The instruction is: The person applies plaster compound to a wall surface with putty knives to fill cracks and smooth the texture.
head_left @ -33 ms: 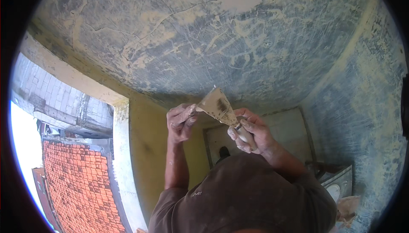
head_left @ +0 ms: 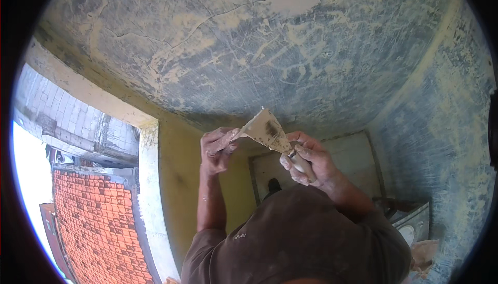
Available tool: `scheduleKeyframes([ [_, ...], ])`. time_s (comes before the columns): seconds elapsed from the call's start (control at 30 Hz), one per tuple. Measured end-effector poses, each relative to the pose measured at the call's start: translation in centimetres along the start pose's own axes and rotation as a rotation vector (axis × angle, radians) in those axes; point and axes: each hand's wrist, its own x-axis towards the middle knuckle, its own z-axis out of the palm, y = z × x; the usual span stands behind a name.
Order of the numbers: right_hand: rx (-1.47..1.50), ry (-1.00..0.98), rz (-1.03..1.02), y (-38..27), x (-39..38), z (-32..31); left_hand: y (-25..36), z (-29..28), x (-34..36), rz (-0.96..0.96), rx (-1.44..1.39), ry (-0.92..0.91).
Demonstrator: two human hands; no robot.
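A putty knife [head_left: 270, 132] with a broad, putty-smeared blade and a pale handle is in my right hand [head_left: 312, 160]. My fingers wrap its handle, and the blade slants up and to the left. Dark specks and a dark smudge mark the blade's face. My left hand [head_left: 218, 150], whitened with dried putty, is closed at the blade's left corner. A pale edge shows between its fingertips and the blade; whether that is the blade itself or another thin thing, I cannot make out. Putty also coats the fingers of my right hand.
Ahead rises a scraped grey-blue wall [head_left: 223, 61] with a crack and a smooth filler patch [head_left: 293, 0]. To the left, an opening with a white frame [head_left: 151, 190] looks onto an orange tiled roof [head_left: 96, 222]. Objects stand at lower right beside a blue wall [head_left: 441, 128].
My left hand has shifted slightly left, its forearm with it. The putty knife has barely moved, and my right hand still grips its handle.
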Motion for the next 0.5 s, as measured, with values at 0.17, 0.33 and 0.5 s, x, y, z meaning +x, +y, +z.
scheduleKeyframes([
  [0.17,-0.003,-0.051,0.080,-1.8,0.1,-0.8,1.1,-2.9,0.0,-0.049,0.135,-0.177],
  [0.33,-0.103,-0.023,0.025,-5.4,0.6,-1.5,1.0,-3.3,-1.8,-0.084,0.189,-0.247],
  [0.5,-0.210,-0.002,-0.128,-5.7,0.5,-2.2,0.5,-1.2,-6.8,-0.440,0.143,0.151],
])
